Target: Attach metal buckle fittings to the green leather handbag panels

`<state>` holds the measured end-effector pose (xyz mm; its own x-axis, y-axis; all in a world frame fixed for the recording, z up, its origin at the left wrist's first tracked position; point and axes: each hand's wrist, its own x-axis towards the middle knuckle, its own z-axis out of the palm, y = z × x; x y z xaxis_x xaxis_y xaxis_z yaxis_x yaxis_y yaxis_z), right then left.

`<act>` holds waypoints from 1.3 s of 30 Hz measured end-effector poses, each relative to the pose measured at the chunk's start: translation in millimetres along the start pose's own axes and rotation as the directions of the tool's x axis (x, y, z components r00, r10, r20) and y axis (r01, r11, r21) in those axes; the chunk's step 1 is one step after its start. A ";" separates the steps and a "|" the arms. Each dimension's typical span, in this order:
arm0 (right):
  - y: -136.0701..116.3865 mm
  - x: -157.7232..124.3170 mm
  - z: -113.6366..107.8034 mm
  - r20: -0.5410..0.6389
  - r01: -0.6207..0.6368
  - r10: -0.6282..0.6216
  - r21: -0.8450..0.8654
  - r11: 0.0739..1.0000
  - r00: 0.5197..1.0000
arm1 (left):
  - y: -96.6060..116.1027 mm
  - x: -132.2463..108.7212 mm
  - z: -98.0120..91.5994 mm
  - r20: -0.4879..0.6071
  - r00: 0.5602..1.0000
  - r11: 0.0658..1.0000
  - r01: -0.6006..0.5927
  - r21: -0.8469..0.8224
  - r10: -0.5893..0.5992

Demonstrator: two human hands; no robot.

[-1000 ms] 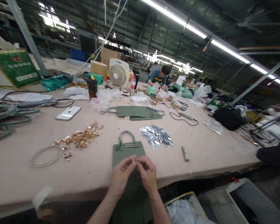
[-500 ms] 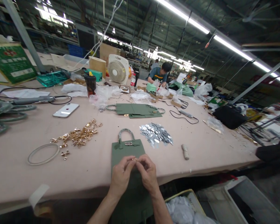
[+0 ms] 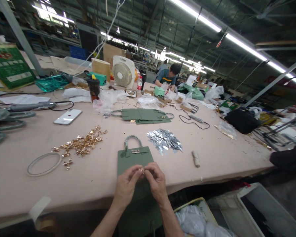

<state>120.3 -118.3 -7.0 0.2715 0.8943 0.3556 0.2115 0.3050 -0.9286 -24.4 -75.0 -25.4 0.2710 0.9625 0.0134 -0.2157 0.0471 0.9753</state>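
Both hands meet over a green handbag piece (image 3: 124, 161), which has a wrapped handle and a gold clasp at its top and hangs over the table's near edge. Between the fingertips is a small gold metal fitting (image 3: 142, 170), mostly covered. My left hand (image 3: 126, 184) pinches it from the left with thumb and forefinger. From the other side my right hand (image 3: 157, 181) pinches it too. A pile of similar-looking gold fittings (image 3: 87, 142) lies to the left. Thin silver metal plates (image 3: 165, 141) are heaped beyond my right hand.
A second green bag piece (image 3: 144, 116) lies farther back. On the left are a phone (image 3: 68, 117) and a pale ring (image 3: 44, 164). A small roll (image 3: 195, 159) and a corded tool (image 3: 196, 119) lie right. Across the table, near a fan (image 3: 123, 72), sits a person (image 3: 167, 77).
The fingers have shifted slightly around the gold fitting, and a little more of it shows. The view has moved slightly. Both hands stay together over the green bag piece.
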 end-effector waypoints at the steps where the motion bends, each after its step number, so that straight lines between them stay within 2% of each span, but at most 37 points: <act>1: -0.6 1.2 -0.9 0.016 -0.001 0.001 0.001 1.000 1.000 | -0.4 -0.6 -0.6 -0.001 1.000 0.999 -0.029 0.021 0.029; 5: -3.9 2.8 -2.5 0.035 0.018 -0.018 -0.007 1.000 0.999 | 2.9 -2.6 -0.5 0.007 0.984 0.974 -0.180 0.136 0.180; 7: -5.2 1.6 -1.5 0.019 0.015 -0.014 -0.020 1.000 1.000 | 5.9 -3.9 0.7 0.009 0.975 0.962 -0.219 0.163 0.220; 14: -8.0 -1.6 3.6 -0.015 -0.081 0.081 -0.020 0.997 0.997 | 8.8 -8.6 3.7 0.019 0.960 0.940 -0.279 0.198 0.281; 22: -9.9 3.1 -0.9 0.069 -0.235 0.229 0.089 0.968 0.971 | 6.2 -9.8 3.6 0.053 0.943 0.913 -0.330 0.240 0.327; 26: -11.1 4.8 -0.5 0.094 -0.263 0.253 0.107 0.959 0.963 | 7.5 -8.0 2.0 0.043 0.947 0.915 -0.319 0.247 0.318; 30: -9.3 2.0 4.5 0.060 -0.191 0.185 0.105 0.976 0.981 | 9.4 -1.9 1.6 0.016 0.958 0.938 -0.284 0.198 0.286; 34: -2.1 -6.1 4.5 0.092 -0.202 0.194 0.087 0.975 0.977 | 16.4 -5.4 5.2 0.030 0.979 0.971 -0.201 0.129 0.199; 39: 17.7 -9.5 -6.2 -0.016 -0.246 0.245 -0.067 0.967 0.969 | 32.4 -16.7 10.0 0.021 0.983 0.966 -0.184 0.180 0.183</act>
<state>127.2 -123.5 -26.2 0.3302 0.9364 0.1186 0.2006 0.0531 -0.9782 -26.5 -92.3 8.2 0.2462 0.9491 0.1963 -0.0890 -0.1796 0.9797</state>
